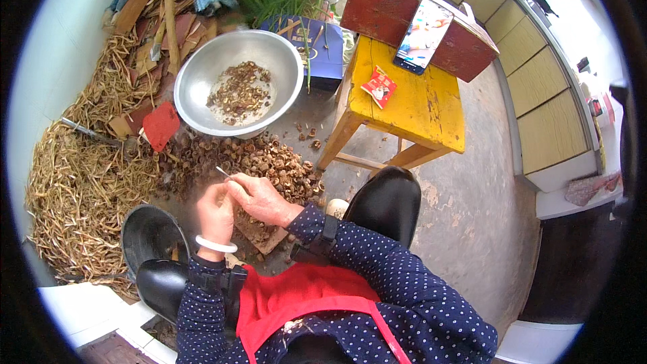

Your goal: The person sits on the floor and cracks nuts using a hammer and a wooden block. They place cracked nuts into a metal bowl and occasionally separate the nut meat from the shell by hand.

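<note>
A person sits on a concrete floor [465, 182], seen from above, with both hands held together over a pile of brown nut shells [259, 162]. The right hand [259, 199] has its fingers clenched around a thin metal pick [223, 172], whose tip points up and to the left. The left hand [214, 212], with a white bangle [216, 245] at the wrist, is curled just beside it; what it grasps is too small to tell. A small wooden board [259, 232] lies under the hands.

Beyond the pile stands a large steel bowl [202, 77] holding brown fragments [239, 91]. A red scrap [160, 125] lies at its left edge. Dry straw [81, 182] covers the floor on the left. A black pan [149, 232] sits near the left knee.

To the right stands a yellow stool [418, 104] with a small red packet [379, 86] on it. A phone [424, 34] leans on a dark red box [377, 10] behind it.
</note>
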A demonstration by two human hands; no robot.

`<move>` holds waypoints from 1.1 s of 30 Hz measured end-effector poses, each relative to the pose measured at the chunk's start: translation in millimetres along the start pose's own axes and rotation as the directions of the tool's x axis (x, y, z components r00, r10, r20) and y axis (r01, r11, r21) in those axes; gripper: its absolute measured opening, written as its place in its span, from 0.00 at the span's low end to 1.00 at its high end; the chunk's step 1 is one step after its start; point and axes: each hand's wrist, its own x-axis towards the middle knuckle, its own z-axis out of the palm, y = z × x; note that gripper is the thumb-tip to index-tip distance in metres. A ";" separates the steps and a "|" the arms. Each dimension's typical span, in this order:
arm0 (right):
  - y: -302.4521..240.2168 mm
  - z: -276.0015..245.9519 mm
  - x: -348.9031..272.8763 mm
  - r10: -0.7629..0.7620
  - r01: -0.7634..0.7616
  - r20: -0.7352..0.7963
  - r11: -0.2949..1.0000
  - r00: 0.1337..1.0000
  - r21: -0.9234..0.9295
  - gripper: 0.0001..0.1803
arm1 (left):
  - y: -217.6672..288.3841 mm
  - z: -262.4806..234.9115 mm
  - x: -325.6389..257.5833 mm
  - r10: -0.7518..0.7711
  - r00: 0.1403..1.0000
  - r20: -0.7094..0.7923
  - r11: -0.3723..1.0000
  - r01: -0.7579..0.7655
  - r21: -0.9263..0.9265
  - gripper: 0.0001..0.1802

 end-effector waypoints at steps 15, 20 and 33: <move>12.3 11.5 4.1 0.386 -0.346 -0.024 0.851 0.922 0.394 0.21 | 10.5 12.1 -4.0 0.362 0.930 -0.064 0.886 -0.322 0.332 0.04; 3.4 -0.8 3.2 0.468 -0.468 0.173 0.642 0.867 0.607 0.18 | 5.7 12.8 -0.6 0.409 0.909 -0.085 0.857 -0.351 0.377 0.04; 0.4 -9.6 6.9 0.433 -0.505 0.319 0.434 0.843 0.746 0.22 | 11.0 1.6 5.0 -0.194 0.979 0.061 0.794 0.193 -0.576 0.06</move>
